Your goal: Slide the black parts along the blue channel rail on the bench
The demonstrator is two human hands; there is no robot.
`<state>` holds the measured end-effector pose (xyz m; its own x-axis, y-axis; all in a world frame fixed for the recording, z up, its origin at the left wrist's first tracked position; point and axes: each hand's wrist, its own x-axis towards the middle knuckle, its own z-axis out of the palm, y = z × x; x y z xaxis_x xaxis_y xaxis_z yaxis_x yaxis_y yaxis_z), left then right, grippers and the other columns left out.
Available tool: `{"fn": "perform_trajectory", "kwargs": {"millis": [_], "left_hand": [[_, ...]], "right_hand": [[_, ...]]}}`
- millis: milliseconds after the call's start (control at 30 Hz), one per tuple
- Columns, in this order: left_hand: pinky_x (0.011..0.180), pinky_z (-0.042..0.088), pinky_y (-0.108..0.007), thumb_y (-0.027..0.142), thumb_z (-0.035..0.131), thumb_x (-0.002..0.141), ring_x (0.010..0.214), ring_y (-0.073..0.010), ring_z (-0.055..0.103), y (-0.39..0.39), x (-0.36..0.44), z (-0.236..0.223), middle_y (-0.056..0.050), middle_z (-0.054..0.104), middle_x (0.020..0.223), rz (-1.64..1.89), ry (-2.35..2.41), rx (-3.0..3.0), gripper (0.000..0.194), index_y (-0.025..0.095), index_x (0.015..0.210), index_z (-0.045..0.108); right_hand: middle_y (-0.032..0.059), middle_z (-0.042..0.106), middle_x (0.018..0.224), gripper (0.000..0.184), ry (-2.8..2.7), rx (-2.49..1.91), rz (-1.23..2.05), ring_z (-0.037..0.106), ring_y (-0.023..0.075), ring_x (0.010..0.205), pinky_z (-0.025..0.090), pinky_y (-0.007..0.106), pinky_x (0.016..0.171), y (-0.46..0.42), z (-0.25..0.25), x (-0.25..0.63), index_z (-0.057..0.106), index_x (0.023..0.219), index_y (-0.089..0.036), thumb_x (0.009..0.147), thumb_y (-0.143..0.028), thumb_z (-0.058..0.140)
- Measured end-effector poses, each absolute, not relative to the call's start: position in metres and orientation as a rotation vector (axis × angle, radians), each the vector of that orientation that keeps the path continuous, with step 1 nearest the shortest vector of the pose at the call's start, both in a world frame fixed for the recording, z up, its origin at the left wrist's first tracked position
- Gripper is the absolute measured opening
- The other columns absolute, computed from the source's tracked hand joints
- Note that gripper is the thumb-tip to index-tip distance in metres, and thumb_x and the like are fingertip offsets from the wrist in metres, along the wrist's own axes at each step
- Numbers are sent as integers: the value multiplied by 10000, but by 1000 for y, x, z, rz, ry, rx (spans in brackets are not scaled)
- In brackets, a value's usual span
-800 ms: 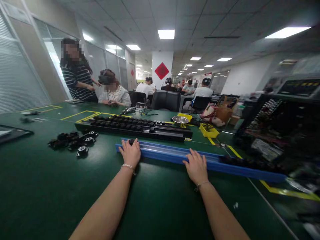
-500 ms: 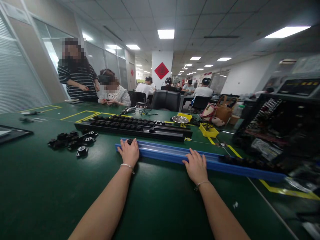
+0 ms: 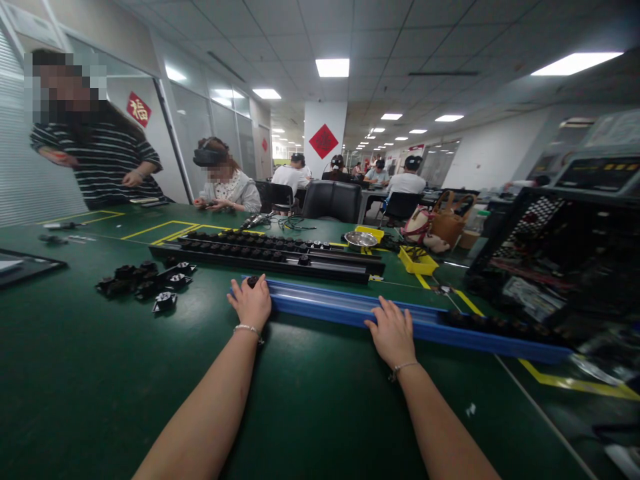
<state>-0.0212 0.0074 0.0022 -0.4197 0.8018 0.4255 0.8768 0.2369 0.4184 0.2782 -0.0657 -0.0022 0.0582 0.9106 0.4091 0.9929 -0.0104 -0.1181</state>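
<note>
A long blue channel-shaped rail [image 3: 320, 305] lies slantwise across the green table. At its left end, my left hand [image 3: 251, 308] has its fingers curled around a small round black part [image 3: 253, 281], which shows between them inside the rail. Farther right, my right hand [image 3: 394, 333] grips the rail's near wall, with the thumb at the near side and the fingers reaching over the edge. Several black parts [image 3: 500, 325] sit in a row at the rail's right end. Left of the rail is a loose heap of black parts [image 3: 133, 277], some with pale square bases.
Behind the blue rail lie black rails [image 3: 340, 270] carrying rows of black parts. A metal dish [image 3: 361, 239] and a yellow bin [image 3: 417, 261] stand beyond. An open computer case [image 3: 530, 253] borders the right side. Across the table, one person [image 3: 227, 180] sits and another [image 3: 95, 153] stands.
My left hand and the black part have slid left along the blue rail toward its end. My right hand stays in place. The standing person has moved left.
</note>
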Motion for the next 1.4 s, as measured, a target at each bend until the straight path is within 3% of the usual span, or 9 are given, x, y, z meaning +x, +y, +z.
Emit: {"fn": "perform_trajectory", "kwargs": {"millis": [567, 700, 900, 1067, 1400], "left_hand": [[1010, 179, -669, 404, 274, 913, 1340, -413, 156, 9, -31, 9, -74, 458, 1344, -983, -2507, -1553, 432, 343, 1225, 566], [989, 207, -678, 415, 257, 914, 1318, -403, 211, 10, -34, 8, -69, 450, 1349, -977, -2519, -1557, 437, 362, 1235, 548], [972, 315, -562, 407, 293, 910, 1197, -343, 392, 13, -41, 4, -80, 485, 1311, -975, -2462, -1560, 415, 358, 1219, 567], [971, 343, -435, 333, 288, 920, 1156, -280, 450, 17, -47, 6, -131, 508, 1273, -926, -2419, -1631, 426, 278, 1226, 580], [941, 371, -409, 340, 262, 925, 1111, -267, 501, 18, -52, 5, -140, 514, 1250, -905, -2410, -1627, 441, 285, 1233, 573]], "right_hand": [[84, 432, 1395, 216, -1909, -1956, -333, 348, 256, 1281, 174, 514, 1060, -65, -4, 280, 599, 974, -212, 840, -325, 473], [82, 430, 1396, 228, -1908, -1960, -311, 341, 253, 1284, 164, 513, 1063, -65, -4, 280, 594, 988, -213, 842, -329, 463], [82, 427, 1397, 236, -1908, -1965, -304, 341, 253, 1282, 161, 507, 1063, -66, -2, 280, 591, 984, -214, 845, -343, 451], [76, 425, 1399, 230, -1910, -1960, -316, 340, 254, 1282, 161, 505, 1062, -66, -3, 281, 593, 980, -216, 846, -342, 454], [78, 432, 1392, 227, -1909, -1954, -322, 345, 257, 1277, 167, 505, 1059, -65, -5, 282, 593, 982, -210, 843, -336, 464]]}}
